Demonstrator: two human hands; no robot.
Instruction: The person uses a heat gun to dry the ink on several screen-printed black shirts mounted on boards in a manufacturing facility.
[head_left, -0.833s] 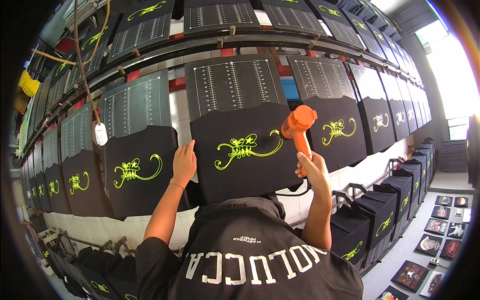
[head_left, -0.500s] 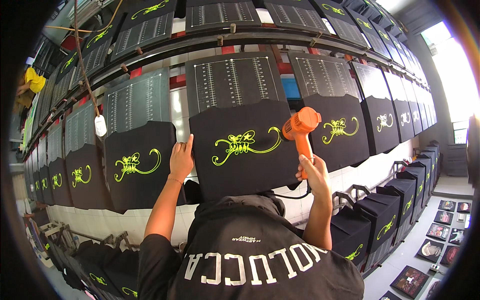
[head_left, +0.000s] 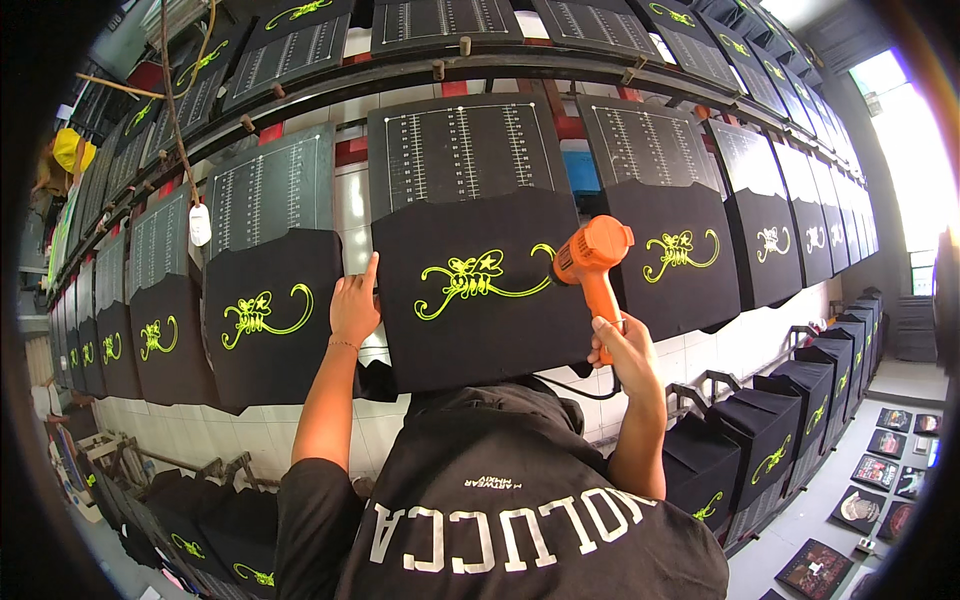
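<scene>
My right hand (head_left: pixel 624 346) is wrapped round the handle of an orange heat gun (head_left: pixel 600 246). Its nozzle points left, over the right end of a neon yellow-green insect-like print (head_left: pixel 470 284) with a long curling tail. That print lies on a black shirt (head_left: pixel 480 345) stretched over the middle board. My left hand (head_left: pixel 354 308) is at the shirt's left edge, index finger stretched out and nothing seen in it; whether it presses the edge I cannot tell. Above the shirt's neckline shows the board's dark surface with white ruler marks (head_left: pixel 462 150).
Neighbouring boards carry black shirts with the same print, such as one shirt (head_left: pixel 275 365) to the left and another (head_left: pixel 680 290) to the right. Some farther right have white prints (head_left: pixel 772 241). A tag (head_left: pixel 200 225) hangs on a cord. A person in yellow (head_left: pixel 72 152) is at far left.
The view has shifted slightly, so the boards appear a little farther left and up. The heat gun stays over the right end of the print, and both hands keep about the same places.
</scene>
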